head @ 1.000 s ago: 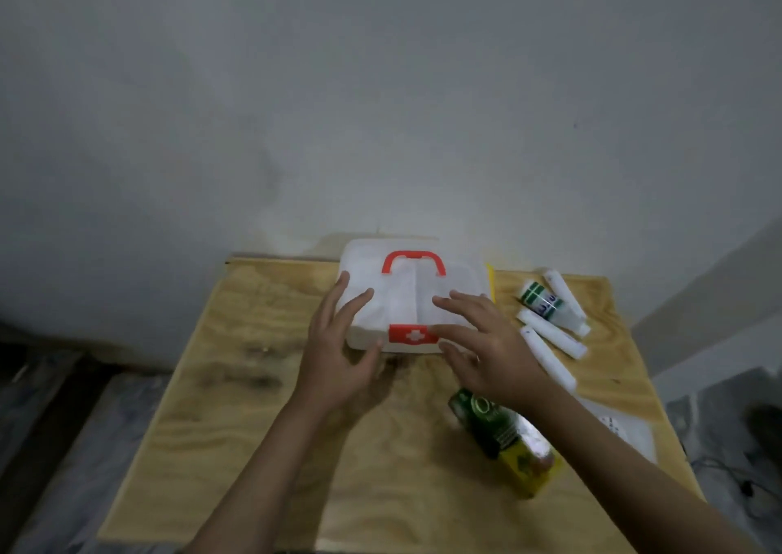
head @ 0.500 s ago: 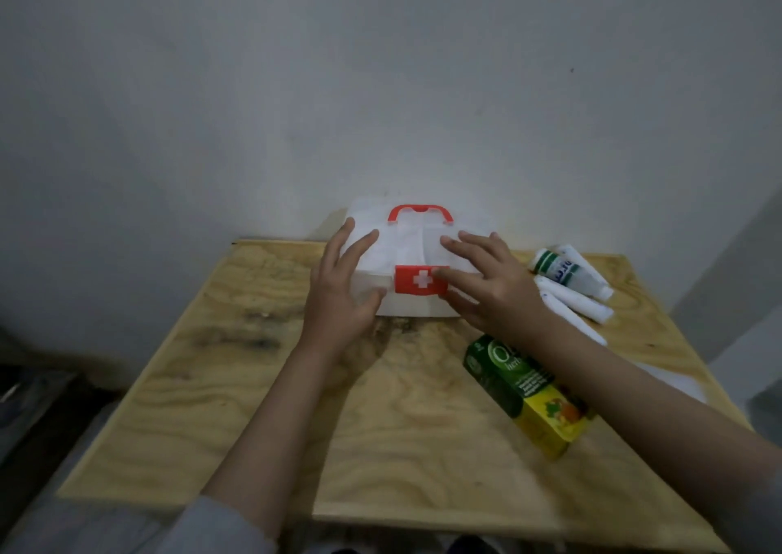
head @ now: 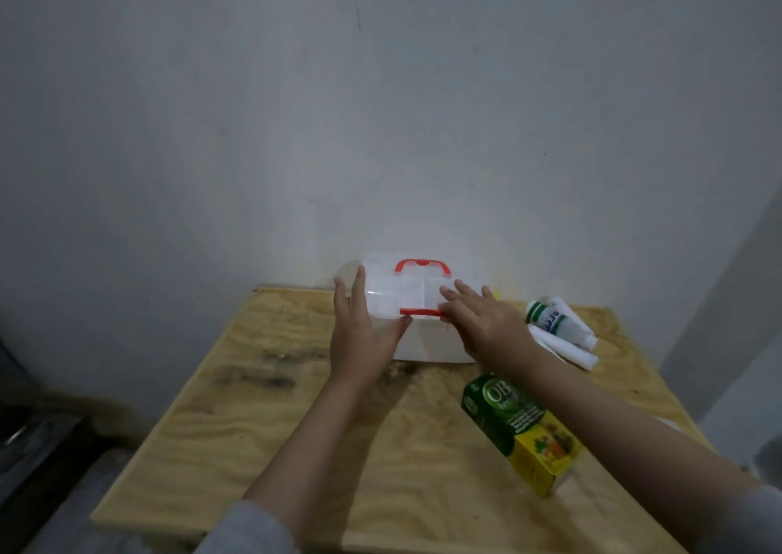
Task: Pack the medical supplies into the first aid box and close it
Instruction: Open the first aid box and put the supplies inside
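Observation:
A white translucent first aid box (head: 427, 344) with a red handle (head: 422, 265) stands at the far edge of the wooden table (head: 271, 418), against the wall. My left hand (head: 359, 335) lies on the left part of its lid, thumb at the front rim beside the red latch (head: 421, 312). My right hand (head: 486, 327) rests on the right part of the lid, thumb at the latch's other end. The latch shows only as a thin red strip. A green and yellow carton (head: 522, 431) lies under my right forearm. White tubes (head: 569, 352) and a green-banded bottle (head: 550, 320) lie to the right.
Something yellow (head: 491, 292) peeks out behind the box's right end. A white sheet (head: 673, 424) lies near the table's right edge. The grey wall rises directly behind the box. Dark floor clutter sits beyond the table's left edge.
The red latch, which faced me with its white cross, has swung up to an edge-on strip. Both hands have slid further onto the lid. My head has tipped up.

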